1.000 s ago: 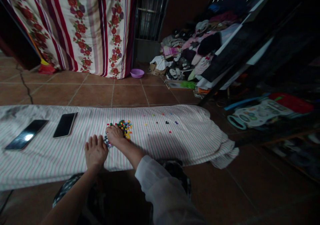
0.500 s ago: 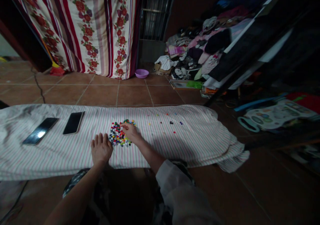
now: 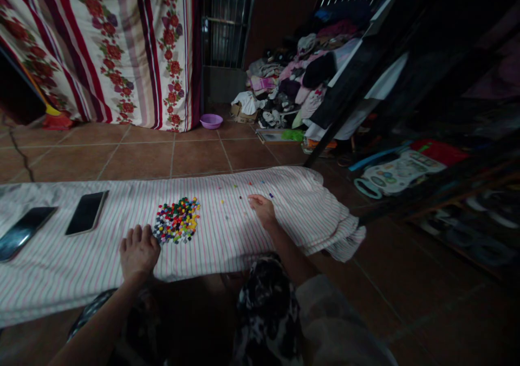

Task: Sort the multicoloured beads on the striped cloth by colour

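A heap of small multicoloured beads [image 3: 177,220] is spread on a striped cloth [image 3: 219,249] in front of me. My left hand [image 3: 139,249] lies palm down with its fingers out, at the heap's near left edge. To the right, single beads and small clusters lie apart from each other, among them a yellow bead [image 3: 222,202], a red bead [image 3: 250,183] and dark blue beads [image 3: 271,195]. My right hand [image 3: 262,209] is low over these, thumb and fingertips pinched together. Whatever the pinch holds is too small to make out, and the hand hides some cloth beneath it.
Two phones, a nearer one [image 3: 25,233] and another [image 3: 86,213], lie on the cloth at left. Beyond it on the tiled floor are a purple basin [image 3: 211,121], a heap of clothes [image 3: 284,79] and a red dustpan [image 3: 57,121]. A floral curtain [image 3: 134,46] hangs behind.
My right hand has moved from the bead heap rightward to the separate beads. My left hand stays beside the heap. The whole view has shifted, with things appearing further left.
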Motion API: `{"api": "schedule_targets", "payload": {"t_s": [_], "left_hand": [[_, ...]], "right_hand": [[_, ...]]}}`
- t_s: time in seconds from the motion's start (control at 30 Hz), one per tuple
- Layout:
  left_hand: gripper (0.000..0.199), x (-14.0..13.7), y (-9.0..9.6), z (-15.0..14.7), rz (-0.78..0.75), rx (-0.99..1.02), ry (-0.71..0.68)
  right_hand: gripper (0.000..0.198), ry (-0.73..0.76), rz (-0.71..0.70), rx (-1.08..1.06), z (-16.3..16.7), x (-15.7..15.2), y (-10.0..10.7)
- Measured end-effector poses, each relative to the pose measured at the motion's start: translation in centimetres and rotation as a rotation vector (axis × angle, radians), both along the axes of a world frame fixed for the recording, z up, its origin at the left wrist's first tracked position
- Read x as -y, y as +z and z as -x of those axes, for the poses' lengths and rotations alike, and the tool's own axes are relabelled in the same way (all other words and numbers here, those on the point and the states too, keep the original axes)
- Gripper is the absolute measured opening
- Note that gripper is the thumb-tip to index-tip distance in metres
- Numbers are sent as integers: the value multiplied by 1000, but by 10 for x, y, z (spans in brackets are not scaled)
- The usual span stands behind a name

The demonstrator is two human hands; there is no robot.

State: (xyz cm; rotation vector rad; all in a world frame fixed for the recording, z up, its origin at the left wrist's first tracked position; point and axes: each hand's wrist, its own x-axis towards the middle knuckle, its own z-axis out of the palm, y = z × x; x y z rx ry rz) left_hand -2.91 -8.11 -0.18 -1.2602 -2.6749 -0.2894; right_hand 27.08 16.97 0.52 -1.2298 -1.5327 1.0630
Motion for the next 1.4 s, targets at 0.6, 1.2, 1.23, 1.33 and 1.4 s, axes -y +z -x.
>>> {"api": "schedule_targets", "payload": {"t_s": [0.6,1.2,1.23,1.33,1.4], "left_hand": [[52,-1,4,-3,44,-18,18],[55,0,5,0,84,-33,0],[55,0,4,0,84,-30,3],[54,-1,3,1,81,-15,10],[53,0,3,0,70,-14,11]], "right_hand": [[24,-268,-287,565,-86,-32,-26],[30,-250,-89,797,-93,-14,-22],[30,-251,-89,796,-94,-14,-22],[30,-261,-113,779,-95,-13,-18],[29,-256,-135,763,-92,-13,-13]]}}
